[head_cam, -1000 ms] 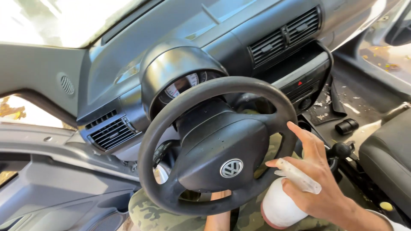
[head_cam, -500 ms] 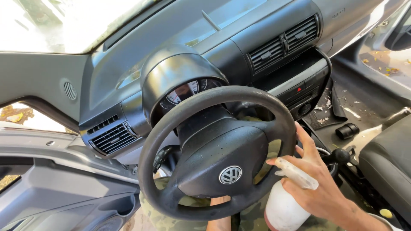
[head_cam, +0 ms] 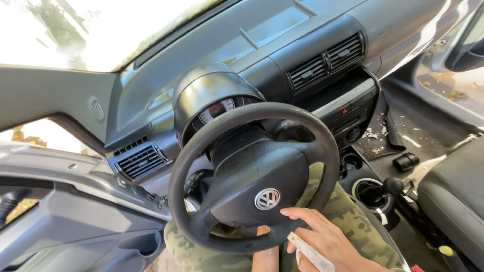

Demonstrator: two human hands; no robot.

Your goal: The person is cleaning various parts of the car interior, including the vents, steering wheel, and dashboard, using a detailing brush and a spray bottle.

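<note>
A round silver emblem [head_cam: 267, 198] sits at the centre of the black steering wheel [head_cam: 252, 176]; a small red triangle button [head_cam: 345, 111] marks the dashboard's middle panel. The right hand [head_cam: 327, 242] is at the wheel's lower right rim, fingers curled closed around a white spray bottle trigger [head_cam: 310, 253]. The left hand [head_cam: 264, 252] shows only partly behind the wheel's bottom edge; its grip cannot be told.

A single head-worn camera looks down and forward from the driver's seat, close to the steering wheel [head_cam: 252, 176], facing the dashboard [head_cam: 282, 45].
</note>
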